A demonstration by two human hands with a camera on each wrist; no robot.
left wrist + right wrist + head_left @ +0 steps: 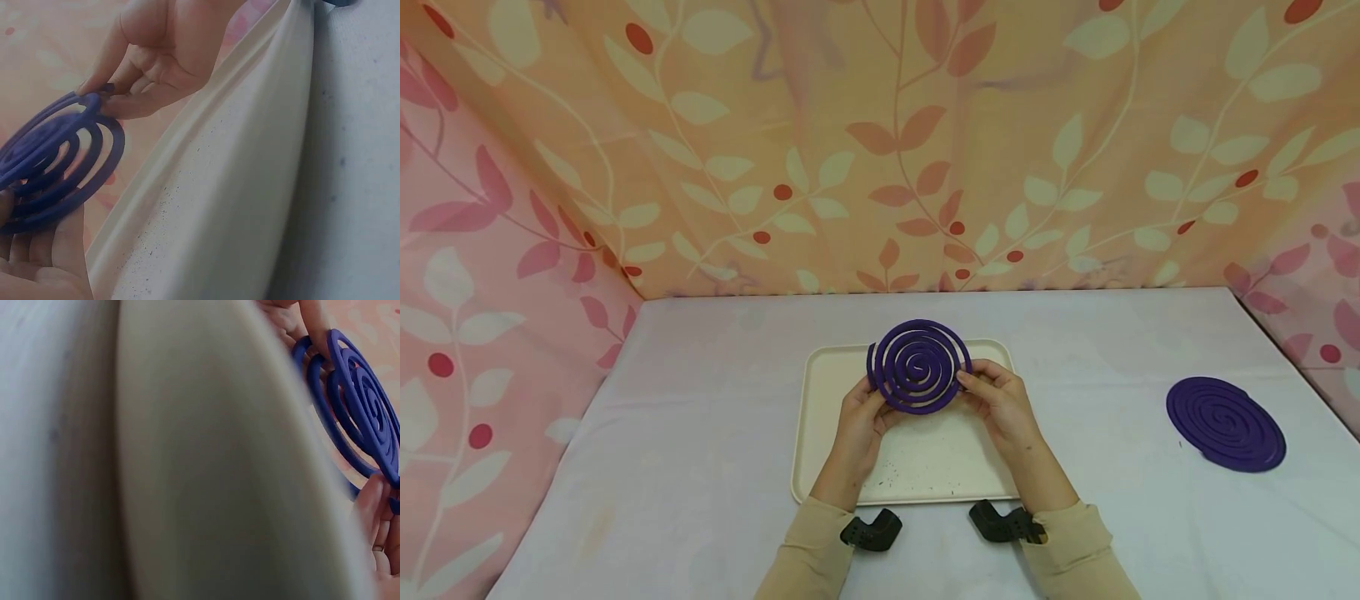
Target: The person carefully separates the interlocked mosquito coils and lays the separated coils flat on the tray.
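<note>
A purple mosquito coil point(919, 367) is held up over a cream tray point(835, 467), its spiral face showing in the head view. My left hand point(859, 421) grips its lower left edge. The right hand point(1006, 408) pinches the right edge, thumb in front and fingers behind. Seen from the left wrist, the coil's rings point(94, 153) stand apart in layers, with gaps between them. The right wrist view also shows spread rings point(340, 419) between the two hands. A second, flat purple coil point(1225, 423) lies on the table at the right, away from both hands.
Dark crumbs point(891, 482) are scattered on the tray near its front edge. A white cloth point(700, 433) covers the table. Patterned curtains point(895, 167) hang behind and at both sides. A black camera point(872, 530) sits at each wrist.
</note>
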